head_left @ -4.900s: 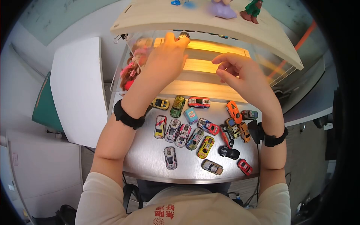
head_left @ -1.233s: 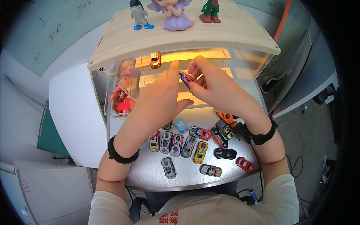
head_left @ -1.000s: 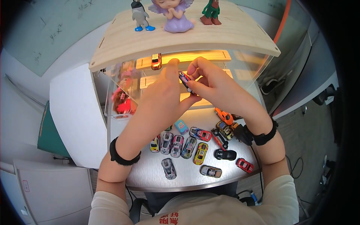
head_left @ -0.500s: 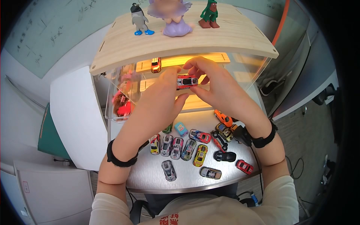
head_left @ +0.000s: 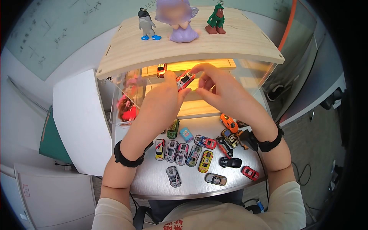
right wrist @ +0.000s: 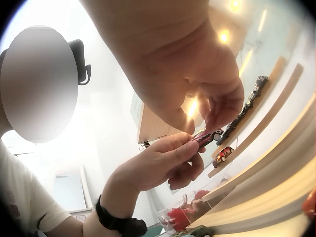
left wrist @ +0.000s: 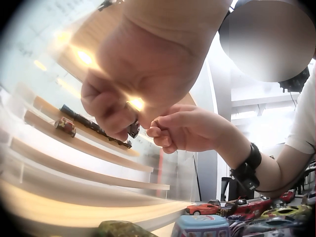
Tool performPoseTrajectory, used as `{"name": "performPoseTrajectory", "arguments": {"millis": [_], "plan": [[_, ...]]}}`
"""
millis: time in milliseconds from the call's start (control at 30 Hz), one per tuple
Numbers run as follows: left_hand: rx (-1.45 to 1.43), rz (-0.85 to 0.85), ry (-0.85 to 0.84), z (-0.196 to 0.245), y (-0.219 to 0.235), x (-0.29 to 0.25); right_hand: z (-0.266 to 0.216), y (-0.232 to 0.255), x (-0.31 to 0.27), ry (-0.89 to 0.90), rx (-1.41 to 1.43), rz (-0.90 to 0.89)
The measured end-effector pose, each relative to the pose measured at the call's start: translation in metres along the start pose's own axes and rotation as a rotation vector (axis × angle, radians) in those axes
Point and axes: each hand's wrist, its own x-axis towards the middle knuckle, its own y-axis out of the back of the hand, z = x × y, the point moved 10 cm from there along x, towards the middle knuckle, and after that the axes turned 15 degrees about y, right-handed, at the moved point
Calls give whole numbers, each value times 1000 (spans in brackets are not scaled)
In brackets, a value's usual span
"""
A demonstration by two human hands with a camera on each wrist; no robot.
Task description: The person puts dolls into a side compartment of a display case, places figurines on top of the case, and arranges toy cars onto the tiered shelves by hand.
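One red-and-white toy car (head_left: 186,79) was pinched in the left hand (head_left: 161,99), slanting before the wooden steps (head_left: 198,109). It looked light, stiff and probably slick, likely best held by its sides, clear of the wheels. Beside it, the right hand (head_left: 219,83) gripped nothing, fingers loosely bent; whether its index fingertip touched the car was unclear. Beyond, another car (head_left: 161,70) sat on an upper step; a yellow car (head_left: 206,161) lay among others on the metal table (head_left: 153,181).

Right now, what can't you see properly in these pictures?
- Head view, purple angel figurine: face blurred, head cut off by the top edge.
- Head view, back row of toy cars: hidden under the wooden top.
- Left wrist view, red-and-white toy car: mostly covered by the left hand.
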Motion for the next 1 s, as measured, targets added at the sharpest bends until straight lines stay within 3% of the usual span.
{"name": "performPoseTrajectory", "arguments": {"millis": [167,233,400,667,833,1000], "plan": [[16,-26,89,1,1,0,-4,-18,-2,51,189,-73],[-58,-36,-1,6,-1,1,-5,-22,-2,78,197,-109],[-153,-104,-37,-9,-21,12,1,-23,-3,19,250,-100],[-196,-137,-23,-23,-38,25,24,-30,-4,26,201,-59],[-342,-350,-25,-15,-51,17,31,-26,-1,-32,125,-31],[-281,-294,-147,-5,-43,12,39,-29,-1,-12,81,-47]]}}
